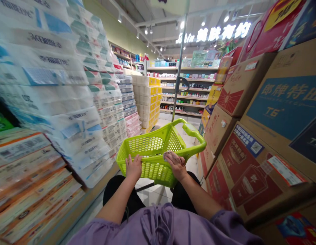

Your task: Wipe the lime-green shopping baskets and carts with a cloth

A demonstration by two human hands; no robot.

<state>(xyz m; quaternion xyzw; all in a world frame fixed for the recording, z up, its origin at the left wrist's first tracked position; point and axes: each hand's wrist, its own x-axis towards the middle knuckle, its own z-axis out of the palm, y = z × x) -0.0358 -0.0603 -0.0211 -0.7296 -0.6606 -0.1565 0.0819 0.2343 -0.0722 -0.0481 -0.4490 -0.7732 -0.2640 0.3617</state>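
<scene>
A lime-green plastic shopping cart (pixel 158 170) with perforated basket walls stands right in front of my knees, its raised handle toward the right. My left hand (pixel 133 168) grips the near rim of the basket, fingers over the edge. Farther right on the same rim, my right hand (pixel 177 166) presses down with a crumpled, pale cloth (pixel 168 156) under its fingers. Part of the cloth is hidden by the hand. Nothing shows inside the visible part of the basket.
Tall stacks of wrapped tissue packs (pixel 78 126) line the left side. Cardboard liquor boxes (pixel 249 170) are piled close on the right. Behind the cart rises a metal pole (pixel 178 71). Shelves of small goods (pixel 190 92) stand at the back, beyond the tiled floor (pixel 190 143).
</scene>
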